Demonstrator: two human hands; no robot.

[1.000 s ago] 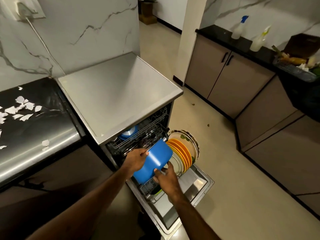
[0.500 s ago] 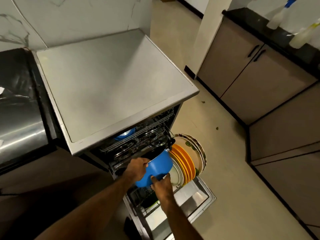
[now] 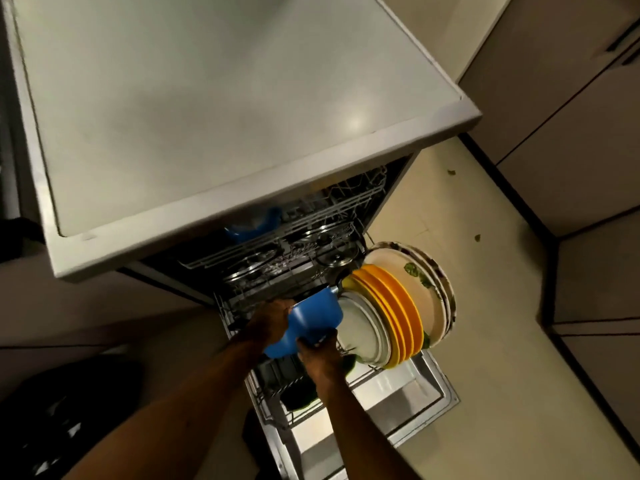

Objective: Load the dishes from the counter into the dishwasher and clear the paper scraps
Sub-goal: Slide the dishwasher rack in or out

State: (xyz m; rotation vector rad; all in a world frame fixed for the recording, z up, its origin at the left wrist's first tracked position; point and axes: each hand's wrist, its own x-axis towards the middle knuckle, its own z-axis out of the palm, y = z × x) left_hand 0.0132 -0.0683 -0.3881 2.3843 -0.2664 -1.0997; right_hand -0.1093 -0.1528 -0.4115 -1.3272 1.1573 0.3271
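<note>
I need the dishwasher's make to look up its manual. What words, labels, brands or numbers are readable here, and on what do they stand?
None: no readable text shows in this view.
dishwasher: its top is plain, with no brand or model showing.
blue pot: no label visible.
patterned plate: leaf print only, no words.

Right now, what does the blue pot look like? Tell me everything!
The blue pot is smooth and plain outside, with a small metal fitting at its upper rim. It's tipped on its side over the lower rack, close beside the white plates. The left hand grips its left side and the right hand holds it from below.
</note>
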